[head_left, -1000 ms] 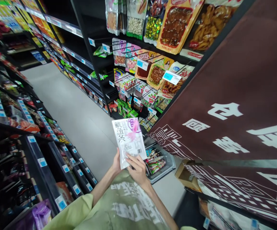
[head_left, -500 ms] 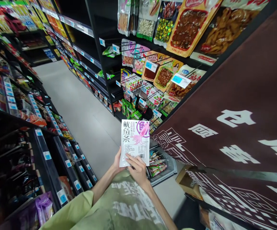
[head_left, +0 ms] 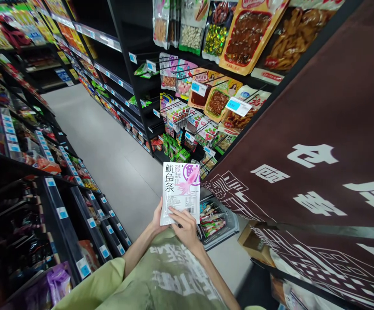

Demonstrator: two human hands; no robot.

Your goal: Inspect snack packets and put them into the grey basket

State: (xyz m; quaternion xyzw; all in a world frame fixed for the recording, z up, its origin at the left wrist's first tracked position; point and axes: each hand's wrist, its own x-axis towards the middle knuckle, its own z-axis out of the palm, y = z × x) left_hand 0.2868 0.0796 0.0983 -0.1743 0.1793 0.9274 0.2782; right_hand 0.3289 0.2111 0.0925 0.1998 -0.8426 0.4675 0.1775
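Observation:
Both of my hands hold a flat white snack packet (head_left: 180, 189) upright in front of my chest. It bears black characters and a pink squid drawing, with a barcode low down. My left hand (head_left: 156, 217) grips its lower left edge from behind. My right hand (head_left: 184, 228) pinches the lower right part, fingers laid over the printed label. A grey basket (head_left: 221, 228) full of snack packs stands on the floor just right of my hands.
Black shelving with blue price tags (head_left: 60, 213) lines the left side of a grey aisle floor (head_left: 103, 155). Hanging snack bags (head_left: 216, 101) fill pegs ahead on the right. A dark brown curtain with white characters (head_left: 319, 155) hangs at the right. A cardboard box (head_left: 250, 239) sits beneath it.
The packet was tilted and blurred a second ago; it now stands upright and still. My hands keep the same grip. My view has shifted slightly.

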